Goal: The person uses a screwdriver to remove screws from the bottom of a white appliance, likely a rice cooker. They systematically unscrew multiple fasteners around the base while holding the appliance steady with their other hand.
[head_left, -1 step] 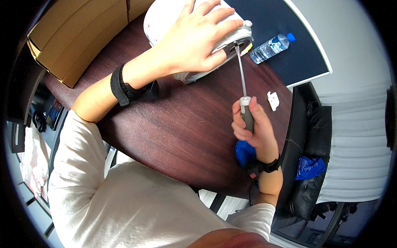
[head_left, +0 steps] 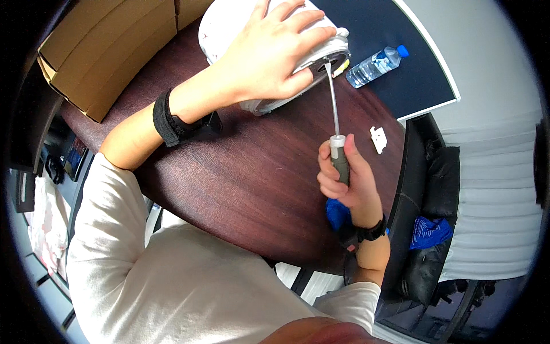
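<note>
A white, rounded appliance (head_left: 222,27) stands tilted at the far side of the dark brown table (head_left: 246,172). My left hand (head_left: 274,57) lies over its top, fingers spread, with the thumb near a dark recessed part (head_left: 322,65) on the near end. In my right hand (head_left: 356,182) is a screwdriver (head_left: 340,162) with a grey-green handle and a long metal shaft. The shaft points away from me, and its tip is at that dark recess; whether it touches a screw is too small to tell. A small white plastic piece (head_left: 378,140) lies on the table to the right.
Behind the appliance, a clear water bottle (head_left: 375,67) with a blue cap lies on a dark blue, white-edged surface (head_left: 427,80). A cardboard box (head_left: 109,51) stands far left. Something blue (head_left: 338,213) is beneath my right wrist. A black sofa (head_left: 441,183) is at the right.
My right hand and the screwdriver handle have shifted slightly to the left. The left hand and the appliance stay in place.
</note>
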{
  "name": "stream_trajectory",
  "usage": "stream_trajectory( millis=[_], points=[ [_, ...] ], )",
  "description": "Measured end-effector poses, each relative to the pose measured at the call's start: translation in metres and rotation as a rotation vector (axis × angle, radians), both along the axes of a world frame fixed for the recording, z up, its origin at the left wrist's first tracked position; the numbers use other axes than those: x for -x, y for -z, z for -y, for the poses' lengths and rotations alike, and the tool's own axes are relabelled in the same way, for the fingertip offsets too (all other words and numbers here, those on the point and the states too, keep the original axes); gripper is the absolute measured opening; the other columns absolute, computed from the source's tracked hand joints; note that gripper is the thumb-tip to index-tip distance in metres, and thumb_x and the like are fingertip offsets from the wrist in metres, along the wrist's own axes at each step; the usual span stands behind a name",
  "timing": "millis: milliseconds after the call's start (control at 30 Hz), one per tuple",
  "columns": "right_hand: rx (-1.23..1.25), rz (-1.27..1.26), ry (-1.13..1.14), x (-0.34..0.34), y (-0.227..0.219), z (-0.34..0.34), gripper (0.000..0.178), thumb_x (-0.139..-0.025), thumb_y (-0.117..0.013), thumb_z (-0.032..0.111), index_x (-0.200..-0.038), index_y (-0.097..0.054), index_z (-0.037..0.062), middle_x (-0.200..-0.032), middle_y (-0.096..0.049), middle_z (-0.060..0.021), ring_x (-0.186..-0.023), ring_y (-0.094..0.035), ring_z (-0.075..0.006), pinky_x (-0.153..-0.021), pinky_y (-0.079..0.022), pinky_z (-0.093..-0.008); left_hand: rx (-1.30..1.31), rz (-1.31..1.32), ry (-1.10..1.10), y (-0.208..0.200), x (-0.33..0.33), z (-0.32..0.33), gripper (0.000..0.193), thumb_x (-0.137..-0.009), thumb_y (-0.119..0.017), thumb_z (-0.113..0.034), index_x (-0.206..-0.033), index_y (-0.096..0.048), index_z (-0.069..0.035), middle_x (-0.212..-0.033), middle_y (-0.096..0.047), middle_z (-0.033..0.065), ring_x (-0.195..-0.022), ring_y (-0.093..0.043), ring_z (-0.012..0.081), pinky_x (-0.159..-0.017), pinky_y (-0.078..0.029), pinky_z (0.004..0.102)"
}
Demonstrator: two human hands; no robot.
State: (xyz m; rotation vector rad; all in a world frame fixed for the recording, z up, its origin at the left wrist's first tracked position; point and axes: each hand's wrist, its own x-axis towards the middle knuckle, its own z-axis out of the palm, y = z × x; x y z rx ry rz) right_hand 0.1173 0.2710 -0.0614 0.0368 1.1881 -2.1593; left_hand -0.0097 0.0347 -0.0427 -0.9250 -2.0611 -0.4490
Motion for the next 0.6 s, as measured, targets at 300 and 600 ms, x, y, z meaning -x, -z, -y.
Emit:
stream_trajectory(
  millis=[300,600],
  points=[
    [-0.720,-0.485,0.208,-0.006,-0.006,-0.004,0.040,-0.104,-0.042,0.037,-0.096,-0.057,0.0003,-0.059,-0.050,0.0000,-0.041,-0.040,-0.0062,-0.037,-0.028,-0.0223,0.019,0.011,-0.006,0.001,-0.005,0.005,0.069,-0.067,-0.059,-0.031,-0.134,-0.052,-0.015,-0.138,-0.048,0.0149,-0.132,-0.039,0.0398,-0.106,-0.026,0.0648],
    [-1.356,-0.909,0.346,-0.003,-0.026,-0.006,0.024,-0.092,-0.066,0.024,-0.090,-0.064,0.0006,-0.062,-0.054,-0.0012,-0.057,-0.048,-0.0062,-0.052,-0.039,-0.0248,-0.005,0.023,-0.005,0.003,-0.004,0.004,0.068,-0.067,-0.058,-0.029,-0.133,-0.053,-0.015,-0.139,-0.048,0.0146,-0.134,-0.038,0.0386,-0.108,-0.024,0.0652]
  ],
)
